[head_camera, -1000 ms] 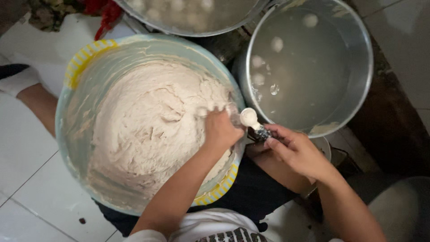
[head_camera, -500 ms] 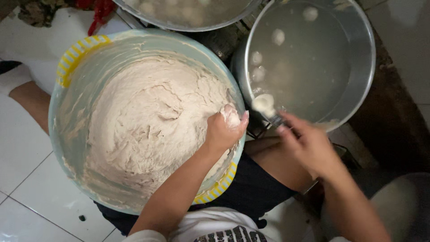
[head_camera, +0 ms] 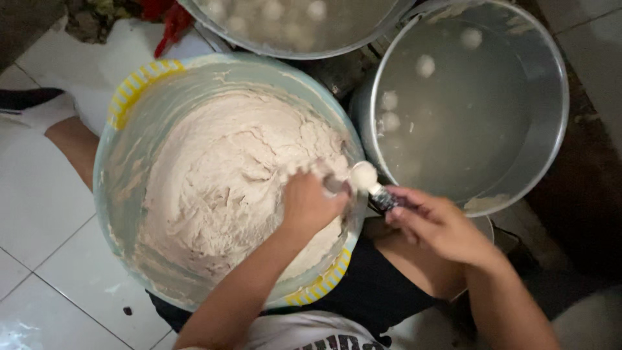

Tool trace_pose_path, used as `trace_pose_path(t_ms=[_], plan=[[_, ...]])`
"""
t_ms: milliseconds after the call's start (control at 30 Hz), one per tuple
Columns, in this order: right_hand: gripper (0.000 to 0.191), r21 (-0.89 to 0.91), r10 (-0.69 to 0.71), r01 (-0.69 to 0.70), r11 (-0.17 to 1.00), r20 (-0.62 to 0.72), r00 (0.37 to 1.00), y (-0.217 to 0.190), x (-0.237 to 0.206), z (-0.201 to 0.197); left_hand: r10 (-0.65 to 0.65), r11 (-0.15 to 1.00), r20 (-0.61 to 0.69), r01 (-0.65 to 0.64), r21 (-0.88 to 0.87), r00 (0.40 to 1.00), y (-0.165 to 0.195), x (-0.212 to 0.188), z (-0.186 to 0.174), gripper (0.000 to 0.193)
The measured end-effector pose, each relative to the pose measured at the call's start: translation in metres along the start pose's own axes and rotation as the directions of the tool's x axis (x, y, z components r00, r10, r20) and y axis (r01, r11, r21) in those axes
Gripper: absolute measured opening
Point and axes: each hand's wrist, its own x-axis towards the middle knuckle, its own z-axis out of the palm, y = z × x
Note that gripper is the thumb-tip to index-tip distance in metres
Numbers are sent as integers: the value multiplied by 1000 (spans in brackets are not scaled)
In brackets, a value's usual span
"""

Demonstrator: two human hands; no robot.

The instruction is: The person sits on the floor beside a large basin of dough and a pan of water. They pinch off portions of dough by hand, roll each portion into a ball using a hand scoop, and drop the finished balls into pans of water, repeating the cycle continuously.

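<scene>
A big plastic basin [head_camera: 123, 136] with yellow-striped handles holds a mass of pale, sticky paste [head_camera: 220, 188]. My left hand [head_camera: 311, 204] is closed in the paste at the basin's right rim, squeezing some out. My right hand [head_camera: 440, 223] grips a dark-handled spoon [head_camera: 379, 191] whose bowl carries a white ball of paste [head_camera: 363, 175], right beside my left fist. To the right stands a metal pot [head_camera: 544, 142] of cloudy water with a few white balls [head_camera: 424, 65] floating in it.
Another metal pot [head_camera: 291, 32] with several white balls stands at the top edge. White floor tiles [head_camera: 39, 220] lie to the left. A bare knee [head_camera: 71, 146] and a dark sandal [head_camera: 26, 97] show behind the basin. My dark shorts [head_camera: 382, 291] are below.
My right hand brought the spoon back from over the water pot to my left fist, and a fresh ball sits on it. The view shifted slightly.
</scene>
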Motion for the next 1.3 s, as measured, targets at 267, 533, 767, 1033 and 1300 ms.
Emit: trace_pose_path(t_ms=[267,533,767,1033,1300], plan=[[53,-544,-312,54,837,-395,864,8,45,-52,-167,818,696,-296,493,699,-103,-82,-73,111],[48,-621,-325,-61,782,-488,810,-12,26,-51,-200,722,870,-532,442,451,-118,-89,-71,94],[45,-737,-198,-125,664,-335,921,-25,26,-32,90,803,664,-449,392,742,-44,-44,-24,107],[43,-780,-293,-253,572,-482,826,-23,18,-51,72,980,86,-86,180,994,11,47,-6,85],[39,-342,-141,-52,938,-515,846,-21,-10,-13,209,877,-310,-318,-361,928,18,25,11,19]])
